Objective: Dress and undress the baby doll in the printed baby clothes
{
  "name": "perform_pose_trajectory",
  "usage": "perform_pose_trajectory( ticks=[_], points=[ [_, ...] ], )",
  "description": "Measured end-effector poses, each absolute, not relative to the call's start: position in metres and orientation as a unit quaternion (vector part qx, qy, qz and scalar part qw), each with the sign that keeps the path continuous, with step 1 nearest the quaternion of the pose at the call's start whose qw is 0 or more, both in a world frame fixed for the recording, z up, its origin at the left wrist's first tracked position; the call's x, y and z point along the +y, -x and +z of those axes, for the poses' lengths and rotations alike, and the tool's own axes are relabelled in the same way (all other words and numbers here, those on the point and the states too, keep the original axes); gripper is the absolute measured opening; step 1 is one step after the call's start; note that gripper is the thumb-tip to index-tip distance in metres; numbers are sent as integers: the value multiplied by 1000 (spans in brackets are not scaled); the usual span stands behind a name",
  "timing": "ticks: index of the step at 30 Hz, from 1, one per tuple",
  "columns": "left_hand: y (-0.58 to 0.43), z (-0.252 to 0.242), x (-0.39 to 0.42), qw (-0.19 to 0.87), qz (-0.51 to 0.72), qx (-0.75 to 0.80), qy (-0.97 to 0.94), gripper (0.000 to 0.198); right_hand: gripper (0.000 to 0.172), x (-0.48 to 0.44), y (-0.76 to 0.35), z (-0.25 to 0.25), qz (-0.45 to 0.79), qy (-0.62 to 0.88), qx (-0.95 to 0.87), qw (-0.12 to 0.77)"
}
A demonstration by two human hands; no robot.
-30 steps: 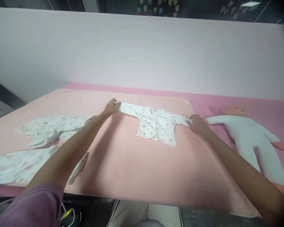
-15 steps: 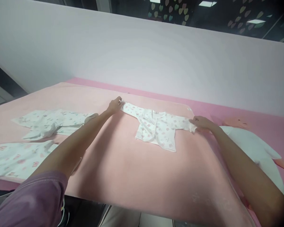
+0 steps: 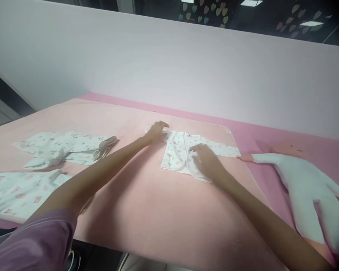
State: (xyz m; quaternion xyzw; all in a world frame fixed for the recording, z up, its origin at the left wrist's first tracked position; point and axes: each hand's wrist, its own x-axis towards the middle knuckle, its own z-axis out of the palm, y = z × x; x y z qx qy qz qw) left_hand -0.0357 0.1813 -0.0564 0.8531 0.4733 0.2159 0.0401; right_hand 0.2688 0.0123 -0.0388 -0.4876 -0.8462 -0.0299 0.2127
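Observation:
A white baby shirt [image 3: 175,152] with a small print lies spread on the pink cloth, its front facing up and its sleeves out to both sides. My left hand [image 3: 157,131] is over the sleeve on the left, fingers loosely stretched, covering much of it. Above the shirt's right front, my right hand [image 3: 205,160] hovers or lightly touches; which of the two I cannot tell. Its fingers are apart, somewhat blurred, with nothing visible between them.
Folded printed baby clothes [image 3: 70,145] lie to the left, with another printed garment [image 3: 19,192] nearer me. A doll in white [image 3: 302,188] rests at the right on the pink surface [image 3: 257,137]. Behind the table rises a white partition [image 3: 169,71].
Both hands have let go of the sleeve ends and moved inward, the left along its sleeve, the right down over the shirt's front. The right sleeve now lies flat and straight.

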Motion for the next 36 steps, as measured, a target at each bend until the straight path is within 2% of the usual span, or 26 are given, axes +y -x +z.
perform_pose_trajectory(
  ticks=[4, 7, 12, 15, 17, 21, 23, 25, 29, 32, 36],
  points=[
    [-20, -57, 169, 93, 141, 436, -884, 46, 44, -8, -221, -42, -66, 422, -895, 132],
    [-50, -60, 167, 104, 149, 459, -869, 40, 36, -10, -223, -43, -40, 420, -900, 107],
    [-76, -68, 171, 140, 190, 483, -843, 38, 18, -20, -238, -48, 46, 414, -892, 173],
    [-80, -77, 166, 123, 208, 497, -833, 37, 16, -30, -243, -55, 91, 412, -880, 216],
    [-76, -83, 157, 105, 221, 486, -839, 39, 21, -38, -249, -61, 105, 411, -874, 236],
    [-52, -92, 126, 106, 236, 445, -857, 48, 47, -59, -266, -73, 100, 421, -863, 261],
    [-36, -92, 108, 114, 243, 436, -859, 50, 52, -67, -276, -75, 86, 431, -859, 264],
    [-21, -88, 90, 100, 249, 449, -852, 50, 45, -70, -287, -75, 66, 446, -852, 264],
    [-1, -73, 54, 25, 237, 556, -796, 44, 15, -63, -306, -78, -5, 523, -806, 277],
    [8, -61, 35, 32, 173, 613, -770, 39, 25, -57, -317, -86, -50, 604, -751, 262],
    [18, -51, 26, 104, 116, 605, -781, 46, 39, -57, -321, -92, -19, 654, -718, 237]
  ],
)
